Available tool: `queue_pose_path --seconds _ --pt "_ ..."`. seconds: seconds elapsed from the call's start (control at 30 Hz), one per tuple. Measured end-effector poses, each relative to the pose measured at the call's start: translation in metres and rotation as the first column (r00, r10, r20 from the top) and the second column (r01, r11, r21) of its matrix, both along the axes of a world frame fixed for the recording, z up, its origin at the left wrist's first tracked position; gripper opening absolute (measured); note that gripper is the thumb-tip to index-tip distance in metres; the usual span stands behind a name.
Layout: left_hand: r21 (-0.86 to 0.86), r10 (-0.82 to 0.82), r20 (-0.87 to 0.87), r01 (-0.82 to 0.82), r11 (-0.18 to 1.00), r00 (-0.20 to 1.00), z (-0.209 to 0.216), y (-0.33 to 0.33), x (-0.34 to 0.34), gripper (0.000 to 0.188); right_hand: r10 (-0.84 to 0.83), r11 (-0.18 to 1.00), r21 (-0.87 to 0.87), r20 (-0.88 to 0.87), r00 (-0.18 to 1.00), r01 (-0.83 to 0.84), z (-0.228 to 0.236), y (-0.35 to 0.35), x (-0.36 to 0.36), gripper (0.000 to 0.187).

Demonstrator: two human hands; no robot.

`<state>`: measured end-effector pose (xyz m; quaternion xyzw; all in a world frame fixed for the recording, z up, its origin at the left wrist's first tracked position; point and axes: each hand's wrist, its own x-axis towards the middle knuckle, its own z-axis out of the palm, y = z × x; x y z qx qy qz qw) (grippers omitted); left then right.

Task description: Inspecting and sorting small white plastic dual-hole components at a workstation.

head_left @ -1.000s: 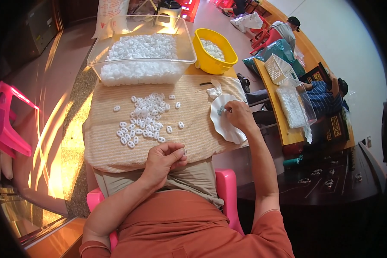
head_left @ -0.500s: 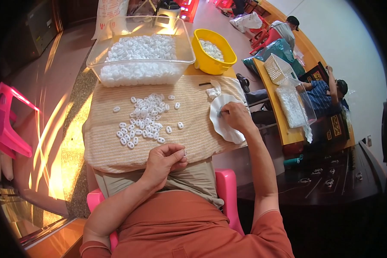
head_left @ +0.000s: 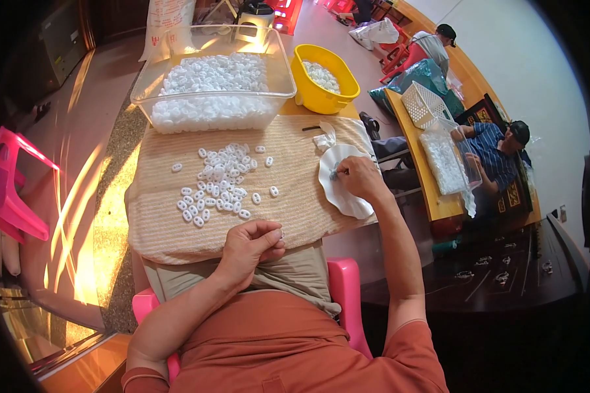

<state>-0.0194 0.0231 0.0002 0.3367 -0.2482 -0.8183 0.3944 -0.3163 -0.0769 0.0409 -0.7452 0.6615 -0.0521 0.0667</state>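
My left hand (head_left: 250, 250) is closed in a pinch above my lap at the table's near edge. Something tiny shows at its fingertips, too small to name. Over a white dish with a wavy rim (head_left: 337, 191), my right hand (head_left: 362, 177) is closed too, its fingertips down among small dark bits. Whether it grips any of them is hidden. Left of the dish, a loose pile of white oval plastic pieces (head_left: 224, 175), each with two holes, lies on a striped beige cloth (head_left: 288, 219). Several pieces sit apart from the pile.
A clear bin (head_left: 213, 105) full of white pieces stands at the back, beside a yellow tub (head_left: 337, 101) holding more. Crumpled white wrapping (head_left: 324, 139) lies behind the dish. A pink stool (head_left: 19, 177) is at left. Co-workers sit at right, one by a wooden table (head_left: 442, 208).
Both my hands have stayed almost still, the right one still at the dish. The nearest co-worker at right has lowered a raised arm toward the bin there.
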Motion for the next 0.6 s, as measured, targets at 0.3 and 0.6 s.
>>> queue_pose_path --seconds 0.3,0.6 --pt "0.003 -0.001 0.003 0.001 1.0 1.0 -0.0015 0.0 -0.0004 0.013 0.037 0.999 -0.038 0.041 0.998 -0.035 0.0017 0.0013 0.0008 0.015" --pt "0.016 0.009 0.002 -0.009 1.0 1.0 0.0009 0.0006 -0.0013 0.012 0.062 0.996 -0.061 0.052 0.997 -0.059 -0.0024 -0.0035 0.0 0.017"
